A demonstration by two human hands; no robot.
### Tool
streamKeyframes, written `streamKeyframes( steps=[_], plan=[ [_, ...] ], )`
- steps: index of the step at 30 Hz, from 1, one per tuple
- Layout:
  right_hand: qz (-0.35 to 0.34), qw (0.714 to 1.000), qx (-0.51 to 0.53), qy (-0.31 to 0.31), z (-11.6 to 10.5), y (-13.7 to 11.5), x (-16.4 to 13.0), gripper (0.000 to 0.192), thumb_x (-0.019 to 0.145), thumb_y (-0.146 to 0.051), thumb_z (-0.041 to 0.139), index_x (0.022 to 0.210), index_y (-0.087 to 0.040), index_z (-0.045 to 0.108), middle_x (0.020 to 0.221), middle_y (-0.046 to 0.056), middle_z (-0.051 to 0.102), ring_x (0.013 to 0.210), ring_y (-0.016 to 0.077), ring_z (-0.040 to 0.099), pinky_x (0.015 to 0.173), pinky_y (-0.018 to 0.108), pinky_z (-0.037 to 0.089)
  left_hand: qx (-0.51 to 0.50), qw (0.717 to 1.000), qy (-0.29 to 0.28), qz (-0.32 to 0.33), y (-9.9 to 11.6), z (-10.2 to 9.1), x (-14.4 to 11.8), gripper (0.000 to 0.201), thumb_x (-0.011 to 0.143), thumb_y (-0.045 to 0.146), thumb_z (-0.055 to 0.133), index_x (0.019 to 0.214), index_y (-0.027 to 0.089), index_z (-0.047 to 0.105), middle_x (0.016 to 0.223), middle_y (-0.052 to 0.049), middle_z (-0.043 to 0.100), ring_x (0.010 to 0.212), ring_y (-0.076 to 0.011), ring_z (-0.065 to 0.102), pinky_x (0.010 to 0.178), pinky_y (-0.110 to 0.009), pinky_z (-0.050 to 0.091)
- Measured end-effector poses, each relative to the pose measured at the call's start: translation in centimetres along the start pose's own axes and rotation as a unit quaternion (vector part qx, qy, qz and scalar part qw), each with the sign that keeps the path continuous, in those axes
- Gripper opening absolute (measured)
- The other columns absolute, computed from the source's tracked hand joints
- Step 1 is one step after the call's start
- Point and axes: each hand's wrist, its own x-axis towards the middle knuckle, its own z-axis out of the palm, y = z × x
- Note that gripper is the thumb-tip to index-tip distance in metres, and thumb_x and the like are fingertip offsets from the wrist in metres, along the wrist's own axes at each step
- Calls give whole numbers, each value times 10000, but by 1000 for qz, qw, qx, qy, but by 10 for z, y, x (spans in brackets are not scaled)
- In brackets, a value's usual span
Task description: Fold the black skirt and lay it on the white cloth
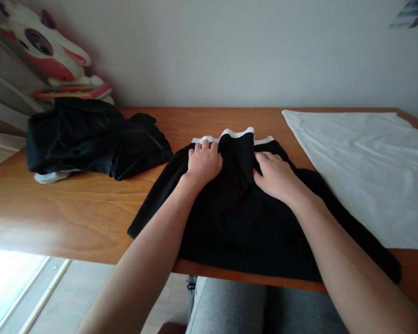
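A black skirt (237, 222) with a white band along its top edge lies spread over the front of the table, its cloth bunched up in the middle. My left hand (205, 160) presses on the upper left part by the white band, fingers curled into the cloth. On the other side of a raised fold, my right hand (275, 174) grips the fabric just below the band, thumb and fingers closing on the fold. Both fingertips are partly hidden in the dark cloth.
A crumpled black garment (90, 139) lies at left, with a bit of white cloth under it. A white cloth (369, 176) is spread at right on the wooden table (90, 208). Behind stand a cow figure (52, 51) and the wall. A curtain (3, 102) hangs far left.
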Motion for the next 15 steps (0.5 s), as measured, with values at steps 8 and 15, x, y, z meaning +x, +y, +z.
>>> streamKeyframes(
  steps=[8, 15],
  plan=[
    [21, 995, 93, 33, -3, -1, 4, 280, 957, -236, 541, 1190, -141, 665, 1225, 194, 722, 1140, 353, 684, 942, 450, 542, -58, 998, -3, 13, -1, -1, 3, 325, 1032, 303, 464, 1272, 145, 614, 1272, -167, 689, 1169, -313, 658, 950, -410, 533],
    [66, 980, 176, 64, 2, -2, 7, 157, 912, -311, 638, 1035, -222, 677, 1032, 121, 797, 999, 336, 748, 841, 411, 541, -176, 982, 70, -15, -5, 1, 8, 267, 1048, 442, 520, 1133, 220, 641, 1079, -98, 767, 1005, -301, 734, 840, -368, 549]
  ],
)
